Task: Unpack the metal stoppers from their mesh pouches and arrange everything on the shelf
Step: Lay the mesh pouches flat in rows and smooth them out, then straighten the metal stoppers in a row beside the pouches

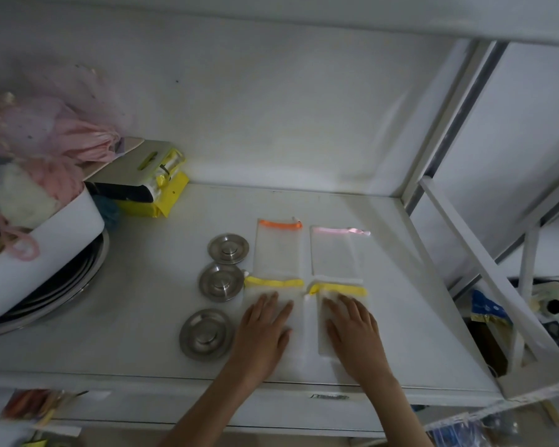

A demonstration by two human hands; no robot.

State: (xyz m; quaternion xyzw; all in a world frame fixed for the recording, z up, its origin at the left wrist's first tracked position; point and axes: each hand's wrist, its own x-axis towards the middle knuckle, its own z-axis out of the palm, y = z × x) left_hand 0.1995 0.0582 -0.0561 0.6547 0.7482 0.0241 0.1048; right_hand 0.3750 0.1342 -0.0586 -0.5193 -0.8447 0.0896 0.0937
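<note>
Pressing yellow-ribboned pouches (pixel 273 282), fingers (pixel 271 301) straight, grasping nothing: left hand (pixel 265 330), right hand (pixel 352 327). Risk: mesh slides askew, nudging stoppers (pixel 221 282) beside left fingers.

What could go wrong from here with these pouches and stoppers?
1. The left hand and right hand press flat on the left yellow-ribbon pouch and right yellow-ribbon pouch, which lie near the shelf front edge; a pull toward the body could slide them off.
2. The middle stopper sits right beside the left yellow-ribbon pouch; shifting that pouch may nudge it.
</note>
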